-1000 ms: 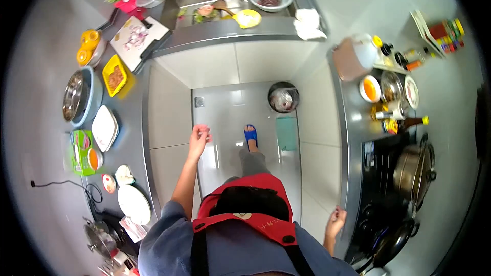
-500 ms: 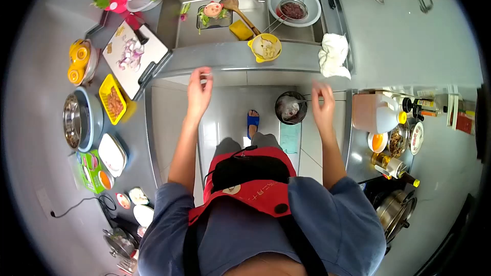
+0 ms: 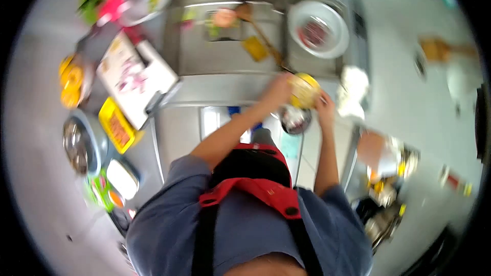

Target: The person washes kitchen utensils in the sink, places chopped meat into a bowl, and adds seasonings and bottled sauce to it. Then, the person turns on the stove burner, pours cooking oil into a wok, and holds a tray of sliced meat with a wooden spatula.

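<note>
The small yellow bowl point(image 3: 305, 90) is over the sink's front edge, with pale, blurred pieces in it. My left hand point(image 3: 279, 90) is closed at its left rim. At its right rim my right hand point(image 3: 324, 106) is closed too, fingers pressed together; motion smears both. Just below the bowl, on the floor, is a dark bin point(image 3: 295, 121) with whitish waste inside. Behind my left hand a wooden spoon point(image 3: 260, 33) and a yellow sponge point(image 3: 254, 49) lie in the sink point(image 3: 204, 64).
A white basin point(image 3: 331, 38) with a strainer of dark red food sits in the right sink. A white cloth point(image 3: 353, 91) lies on the right edge. On the left are a cutting board point(image 3: 153, 64) with chopped onion and a yellow tray point(image 3: 116, 125) of meat.
Both hands have come together at the yellow bowl, which has shifted right and toward me from its place on the sink's edge. The whole view has moved and blurred.
</note>
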The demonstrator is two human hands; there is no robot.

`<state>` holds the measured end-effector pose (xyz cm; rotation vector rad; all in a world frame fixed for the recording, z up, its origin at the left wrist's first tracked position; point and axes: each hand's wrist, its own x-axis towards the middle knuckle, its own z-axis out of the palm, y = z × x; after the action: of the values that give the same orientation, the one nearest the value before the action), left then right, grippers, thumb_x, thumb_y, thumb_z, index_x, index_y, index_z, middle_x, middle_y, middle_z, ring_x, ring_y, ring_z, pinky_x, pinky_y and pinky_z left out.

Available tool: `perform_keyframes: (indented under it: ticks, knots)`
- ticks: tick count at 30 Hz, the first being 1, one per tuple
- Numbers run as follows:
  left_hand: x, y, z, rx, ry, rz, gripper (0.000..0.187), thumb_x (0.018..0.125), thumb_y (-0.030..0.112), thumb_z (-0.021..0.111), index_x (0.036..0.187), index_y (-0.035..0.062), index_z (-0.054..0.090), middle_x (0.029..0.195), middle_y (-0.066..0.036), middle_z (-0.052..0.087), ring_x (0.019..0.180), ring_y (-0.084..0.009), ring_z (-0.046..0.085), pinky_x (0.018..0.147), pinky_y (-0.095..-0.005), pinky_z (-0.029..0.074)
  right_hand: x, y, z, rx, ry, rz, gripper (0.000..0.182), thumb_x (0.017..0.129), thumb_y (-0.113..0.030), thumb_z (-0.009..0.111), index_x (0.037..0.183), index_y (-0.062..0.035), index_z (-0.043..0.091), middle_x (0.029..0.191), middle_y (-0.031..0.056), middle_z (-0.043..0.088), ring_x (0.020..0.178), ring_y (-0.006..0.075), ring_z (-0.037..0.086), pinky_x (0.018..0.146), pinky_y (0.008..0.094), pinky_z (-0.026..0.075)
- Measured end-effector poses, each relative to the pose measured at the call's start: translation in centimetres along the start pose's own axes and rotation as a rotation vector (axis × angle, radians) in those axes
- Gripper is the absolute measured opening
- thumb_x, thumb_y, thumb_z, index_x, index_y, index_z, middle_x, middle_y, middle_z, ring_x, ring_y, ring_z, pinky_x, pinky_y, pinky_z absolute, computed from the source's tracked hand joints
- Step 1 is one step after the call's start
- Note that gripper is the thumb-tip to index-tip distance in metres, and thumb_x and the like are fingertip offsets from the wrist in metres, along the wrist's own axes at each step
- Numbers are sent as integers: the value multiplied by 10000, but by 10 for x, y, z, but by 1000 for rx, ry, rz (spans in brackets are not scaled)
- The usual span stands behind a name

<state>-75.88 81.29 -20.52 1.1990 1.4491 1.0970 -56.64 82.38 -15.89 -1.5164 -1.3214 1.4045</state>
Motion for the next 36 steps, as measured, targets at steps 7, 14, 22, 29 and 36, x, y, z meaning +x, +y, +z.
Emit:
perform_keyframes:
  ticks: [7,14,22,29,36]
  knots:
    - [-3,77,-86,-14,-17,42,245,733,85,569,958,17,500,906,-179,565,854,-338,563,747,-405,449,-1,-100,42,-177,-92,-80,252,851,-58,549,1083,38,559,941,126,602,726,162,611,617,267,522]
    - [-94,54,-331,25,704,-176,295,775,110,623,1042,29,526,906,-108,594,761,-213,602,679,-336,495,25,-157,172,-168,-564,-178,266,903,-86,493,1151,1,530,1032,110,570,735,125,586,649,252,511]
    - [-203,-44,-607,285,1037,-525,263,790,32,560,1040,-40,521,937,-131,605,755,-230,644,624,-320,563,129,-98,194,-566,-532,-322,255,852,-115,550,1068,19,572,904,178,608,775,252,612,708,314,479]
    - [-217,-95,-664,170,922,-618,332,868,208,554,1102,-22,510,918,-129,614,663,-175,621,588,-273,538,221,-34,229,-1082,-383,-414,223,837,-20,445,1027,43,543,978,248,579,906,379,569,823,403,453]
    - [-119,72,-484,363,1027,-129,264,938,176,445,1134,11,506,1111,-83,539,982,-156,534,818,-283,483,262,49,222,-1315,-388,102,320,826,-137,525,1095,34,490,1021,223,590,935,369,587,795,437,482]
